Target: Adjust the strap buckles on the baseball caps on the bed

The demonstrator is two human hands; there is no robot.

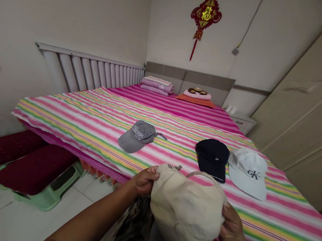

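Note:
A cream baseball cap [186, 202] is held up close to me at the bed's near edge, its back strap opening turned toward the bed. My left hand [147, 180] pinches the cap's left edge, thumb on top. On the other side my right hand [230, 221] grips its right edge, partly hidden by the fabric. Beyond the held cap, a grey cap [138, 135] with white lettering lies on the striped sheet. To the right rest a black cap [213, 159] and a white cap [248, 171] with dark letters, side by side and touching.
The bed [76, 114] spreads ahead, with folded purple bedding [156, 86] and a pink-and-orange pile [196, 96] by the headboard [191, 78]. Green stools with dark red covers [38, 171] stand at left. A wardrobe [300, 126] runs along the right; a radiator [92, 68] lines the wall.

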